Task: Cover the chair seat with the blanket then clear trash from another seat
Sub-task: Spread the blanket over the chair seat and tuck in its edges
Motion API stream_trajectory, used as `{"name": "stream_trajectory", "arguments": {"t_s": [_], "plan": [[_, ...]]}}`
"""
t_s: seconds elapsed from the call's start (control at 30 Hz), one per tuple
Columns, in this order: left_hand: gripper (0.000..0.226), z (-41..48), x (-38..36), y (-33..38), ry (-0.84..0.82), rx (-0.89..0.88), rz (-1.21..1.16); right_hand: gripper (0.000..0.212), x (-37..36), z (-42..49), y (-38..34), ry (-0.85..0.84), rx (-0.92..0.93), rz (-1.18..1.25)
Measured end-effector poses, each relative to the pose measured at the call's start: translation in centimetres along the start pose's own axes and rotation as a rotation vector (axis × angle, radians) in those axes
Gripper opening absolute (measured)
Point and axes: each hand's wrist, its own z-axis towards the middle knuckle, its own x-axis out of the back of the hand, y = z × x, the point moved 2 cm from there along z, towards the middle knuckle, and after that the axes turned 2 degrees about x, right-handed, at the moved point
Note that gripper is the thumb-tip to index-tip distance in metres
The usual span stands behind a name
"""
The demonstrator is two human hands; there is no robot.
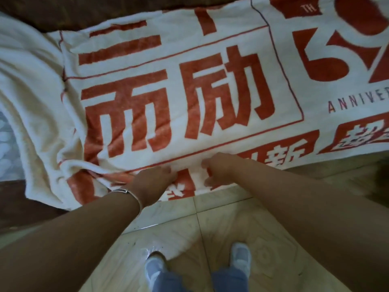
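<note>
A cream blanket (172, 91) with big red-orange characters lies spread across the chair seat and fills most of the view. Its front edge hangs over the seat toward the floor. My left hand (154, 180), with a silver bangle on the wrist, grips the blanket's front edge with curled fingers. A short gap to the right, my right hand (217, 170) pinches the same front edge, fingers curled into the fabric. The blanket's left end (31, 106) is bunched in folds. The seat under the blanket is hidden.
Dark brown chair wood (52, 15) shows at the top left and at the left edge (19, 199). A grey-white patterned surface (7, 148) lies far left. Below is beige tiled floor (189, 228), where my feet in grey shoes (154, 268) stand.
</note>
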Motion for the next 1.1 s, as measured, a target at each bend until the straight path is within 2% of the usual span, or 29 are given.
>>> {"name": "stream_trajectory", "arguments": {"t_s": [0.03, 0.1, 0.2, 0.27, 0.33, 0.43, 0.53, 0.67, 0.77, 0.83, 1.0, 1.1], "plan": [[0.044, -0.2, -0.7, 0.1, -0.133, 0.079, -0.031, 0.048, -0.1, -0.1, -0.1, -0.058, 0.024, -0.010], [0.049, -1.1, -1.3, -0.4, -0.309, 0.211, -0.102, 0.042, 1.1, -0.1, -0.5, -0.004, 0.084, -0.004], [0.038, -2.1, -0.2, -2.5, -0.316, 0.353, -0.198, 0.038, 4.4, 0.2, -1.3, 0.248, 0.124, 0.087], [0.031, -2.0, 0.9, -3.9, -0.196, 0.438, -0.234, 0.041, 6.5, 0.9, -2.0, 0.308, 0.146, 0.071], [0.032, -2.4, 2.3, -5.9, 0.043, 0.539, -0.298, 0.046, 8.3, 2.3, -3.5, 0.300, 0.171, 0.029], [0.037, -2.5, 4.3, -8.2, 0.294, 0.638, -0.229, 0.044, 9.9, 4.2, -5.3, 0.259, 0.199, 0.034], [0.036, -3.2, 5.2, -12.2, 0.305, 0.774, -0.135, 0.042, 12.2, 7.0, -8.4, 0.266, 0.237, -0.005], [0.043, -3.4, 5.5, -19.0, 0.317, 0.870, -0.134, 0.039, 16.5, 12.7, -13.0, 0.285, 0.278, -0.038], [0.051, -3.8, 5.7, -23.0, 0.396, 0.889, -0.103, 0.043, 19.2, 16.5, -16.2, 0.279, 0.280, -0.017], [0.057, -4.2, 6.2, -25.7, 0.465, 0.963, -0.113, 0.045, 20.4, 18.7, -18.1, 0.249, 0.267, -0.017], [0.069, -4.3, 7.9, -30.9, 0.499, 1.163, -0.323, 0.051, 22.7, 22.6, -21.2, 0.222, 0.293, -0.028], [0.075, -3.9, 9.2, -33.1, 0.604, 1.318, -0.554, 0.054, 23.6, 24.4, -21.5, 0.212, 0.298, -0.062]]}}
